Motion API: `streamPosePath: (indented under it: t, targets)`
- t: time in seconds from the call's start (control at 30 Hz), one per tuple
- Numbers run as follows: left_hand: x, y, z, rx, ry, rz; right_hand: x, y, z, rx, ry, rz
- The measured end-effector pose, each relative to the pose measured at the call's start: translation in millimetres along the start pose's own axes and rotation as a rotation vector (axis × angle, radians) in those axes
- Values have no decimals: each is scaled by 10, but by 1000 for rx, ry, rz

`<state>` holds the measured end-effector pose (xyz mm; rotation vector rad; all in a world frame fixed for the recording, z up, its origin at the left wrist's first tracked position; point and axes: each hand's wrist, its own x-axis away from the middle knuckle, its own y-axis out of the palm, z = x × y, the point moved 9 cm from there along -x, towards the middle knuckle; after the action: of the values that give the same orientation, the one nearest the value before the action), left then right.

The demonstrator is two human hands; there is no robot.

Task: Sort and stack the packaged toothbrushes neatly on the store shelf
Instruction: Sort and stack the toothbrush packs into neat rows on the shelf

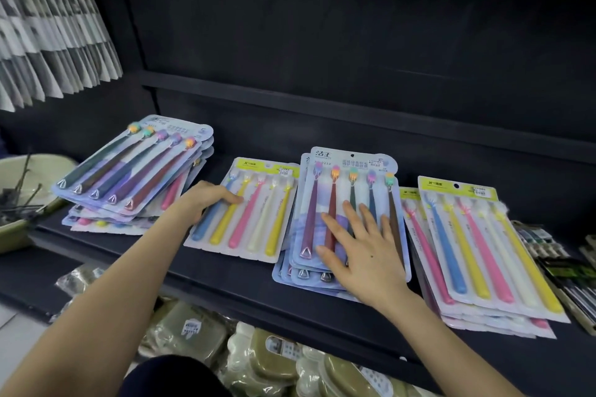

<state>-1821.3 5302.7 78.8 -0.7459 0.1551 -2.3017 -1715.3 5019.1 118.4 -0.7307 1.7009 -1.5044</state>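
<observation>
A glossy blue blister-pack stack (342,167) on the dark shelf (225,277) is pressed under the right hand (364,255), fingers straight. Just left of that stack, a flat green-topped toothbrush pack (258,219) is gripped at its edge by the left hand (209,203).

Small print on the lilac five-brush blister pack (354,167) is illegible, and the pale green plastic basin (13,237) is cut off at the left edge.

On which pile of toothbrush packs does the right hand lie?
The blue-carded pile between the single yellow-topped pack and the yellow-topped pile: the right hand lies flat on it. The other blue-carded pile lies far left.
</observation>
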Motion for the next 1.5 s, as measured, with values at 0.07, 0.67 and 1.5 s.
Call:
streamPosePath:
  t: [0.07,0.67,1.5]
  targets:
    - [-2,23,-43,37,-49,-45,-1,-1,1,0,1,0]
    - [843,-569,365,272,240,149,5,-15,0,-13,6,-27]
    - [1660,1710,757,574,240,-139,943,-769,1519,-1483,733,300]
